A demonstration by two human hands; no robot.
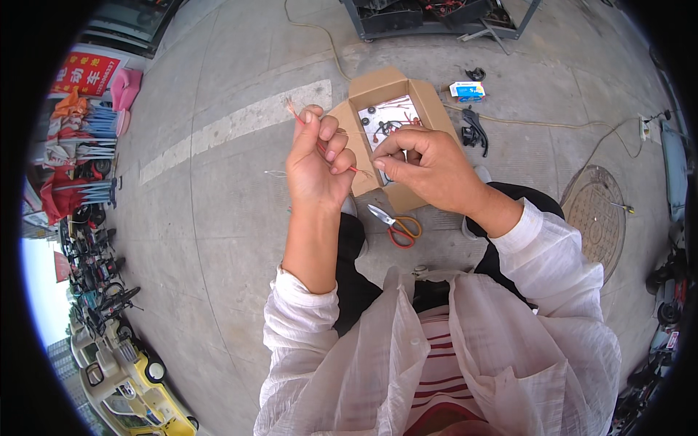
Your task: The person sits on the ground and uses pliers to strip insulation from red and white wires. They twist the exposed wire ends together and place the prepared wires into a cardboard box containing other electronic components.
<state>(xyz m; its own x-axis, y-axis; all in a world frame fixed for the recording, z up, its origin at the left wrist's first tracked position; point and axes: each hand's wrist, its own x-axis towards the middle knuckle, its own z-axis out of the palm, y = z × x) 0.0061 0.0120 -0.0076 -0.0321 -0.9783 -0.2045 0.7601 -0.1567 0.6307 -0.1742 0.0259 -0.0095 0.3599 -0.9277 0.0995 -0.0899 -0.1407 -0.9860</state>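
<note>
- Head view: a thin red insulated wire (321, 145) lies across the person's left hand (320, 156), held above the cardboard box and a little to its left.
- Bare metal strands splay like a small brush at the wire's upper end; its lower end, also frayed, pokes out below the curled fingers.
- Left thumb and fingers grasp the wire, the thumb pressing it against the bent index finger.
- Thumb and index finger of the right hand (429, 163) draw together in a pinch near that lower end; whether a fine strand sits between them, I cannot tell.
- Beneath the hands, the brown cardboard box (434, 109) stands with folded flaps spread, small black round parts and red and black leads lying on white inside.
- Scissors (393, 222) with smooth metal blades and looped red-orange handles lie open on the grey concrete floor (240, 218).
- Right of the box rest a glossy blue-and-white carton (467, 90) and a curved black part (474, 132).
- Farther right, a round, rough brown manhole cover (592, 211) is set into the floor.
</note>
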